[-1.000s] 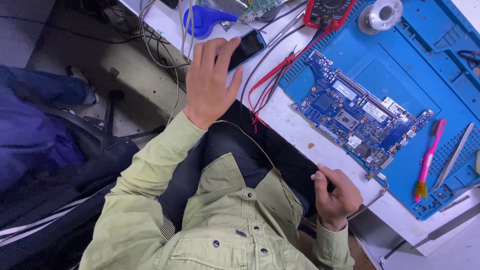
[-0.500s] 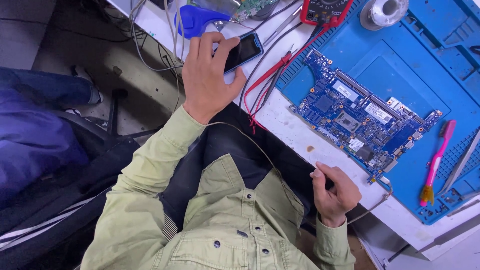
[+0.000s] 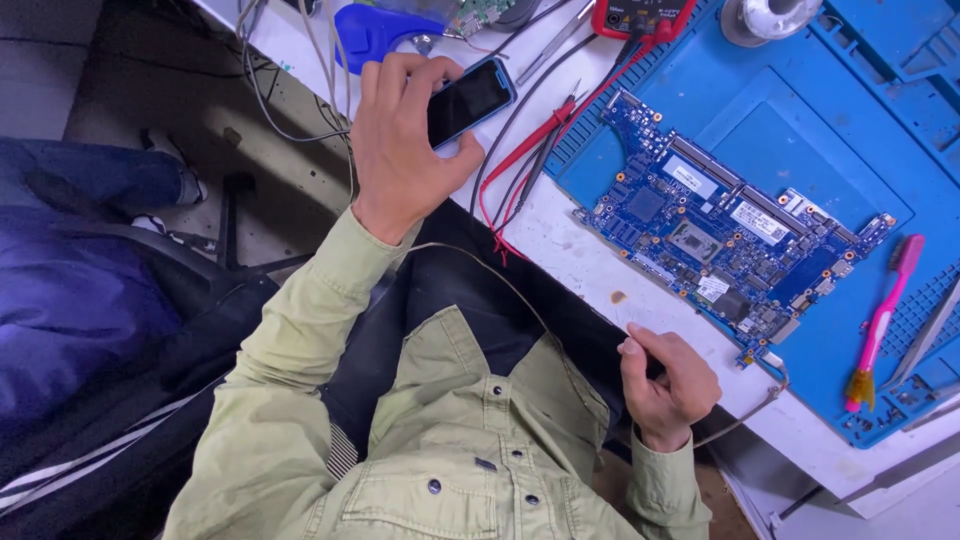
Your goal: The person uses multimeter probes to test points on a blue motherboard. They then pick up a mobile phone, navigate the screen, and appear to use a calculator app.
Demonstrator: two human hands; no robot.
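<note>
Blue circuit board (image 3: 725, 235) on mat (image 3: 860, 120) — pink brush (image 3: 880, 320) beside.

Wearing a pale olive-green button-up jacket with dark round snaps, long sleeves reaching both wrists, open over dark trousers, left hand (image 3: 405, 150) and right hand (image 3: 668, 385) bare.

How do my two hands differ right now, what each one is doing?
The left hand is raised over the bench edge, fingers wrapped around a dark phone. The right hand sits low by the table edge, loosely curled, pinching a thin cable. Both wear pale green sleeves.
</note>
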